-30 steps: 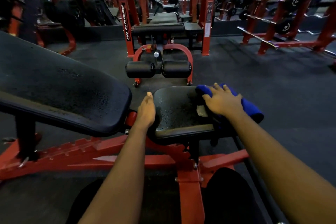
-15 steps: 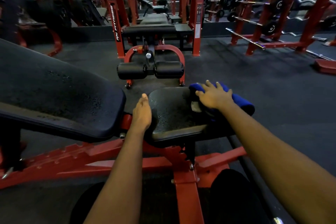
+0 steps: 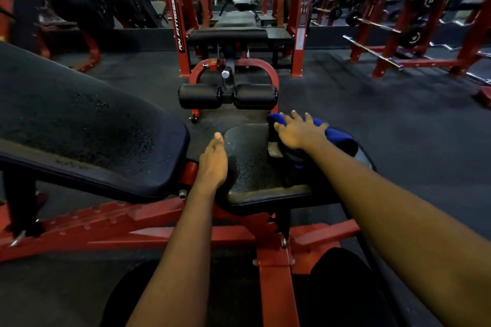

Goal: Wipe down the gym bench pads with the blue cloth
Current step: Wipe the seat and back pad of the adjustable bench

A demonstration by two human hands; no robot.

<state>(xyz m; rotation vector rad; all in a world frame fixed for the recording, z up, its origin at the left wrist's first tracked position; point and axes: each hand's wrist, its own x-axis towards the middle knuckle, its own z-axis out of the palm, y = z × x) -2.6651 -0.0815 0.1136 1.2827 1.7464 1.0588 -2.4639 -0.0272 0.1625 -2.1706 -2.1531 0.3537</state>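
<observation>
A black seat pad (image 3: 252,167), speckled with droplets, sits on a red bench frame (image 3: 273,260) in front of me. The blue cloth (image 3: 337,138) lies over the pad's far right corner. My right hand (image 3: 297,130) presses flat on the cloth with fingers spread. My left hand (image 3: 214,162) rests with straight fingers along the seat pad's left edge, holding nothing. The long black back pad (image 3: 79,127) slopes up to the left, also wet in patches.
Beyond the seat stand two black roller pads (image 3: 228,95) on a red curved frame, then another bench under a red rack (image 3: 180,24). Barbell and weight racks (image 3: 385,21) line the right side. Dark rubber floor (image 3: 372,127) surrounds the bench.
My right hand with the cloth has slid slightly toward the pad's far right corner. The left hand stays on the left edge. The camera shifted a little.
</observation>
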